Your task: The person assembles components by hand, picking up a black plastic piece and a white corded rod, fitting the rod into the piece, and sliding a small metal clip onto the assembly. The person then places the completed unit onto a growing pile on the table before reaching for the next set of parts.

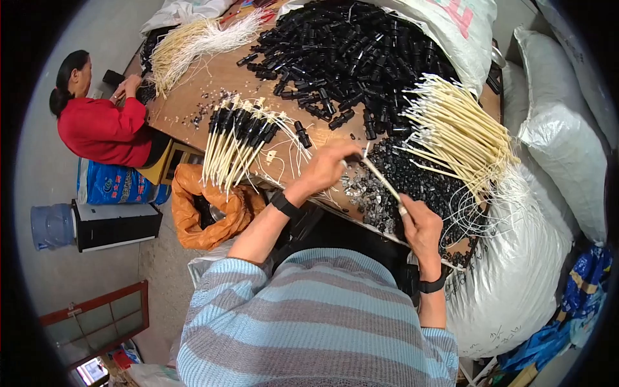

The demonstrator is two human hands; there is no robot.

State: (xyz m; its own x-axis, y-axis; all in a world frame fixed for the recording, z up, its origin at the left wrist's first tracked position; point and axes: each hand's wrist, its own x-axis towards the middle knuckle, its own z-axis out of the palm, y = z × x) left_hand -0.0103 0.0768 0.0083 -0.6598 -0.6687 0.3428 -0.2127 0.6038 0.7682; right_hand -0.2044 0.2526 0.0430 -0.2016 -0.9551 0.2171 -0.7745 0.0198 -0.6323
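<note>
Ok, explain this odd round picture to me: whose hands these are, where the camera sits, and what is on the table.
There is no machine here. A camera worn on a person's head looks down, and its wide lens bends the edges. The left hand and right hand hold the two ends of one thin cream-coloured tube. The brown wooden table carries a heap of small black plastic caps, a fan of loose cream tubes, and a row of tubes already tipped with black caps. A second person in a red top works at the left end.

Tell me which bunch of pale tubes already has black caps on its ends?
The bunch left of the hands, fanned over the table edge above the orange bag. The bunches at right and far left are bare.
</note>
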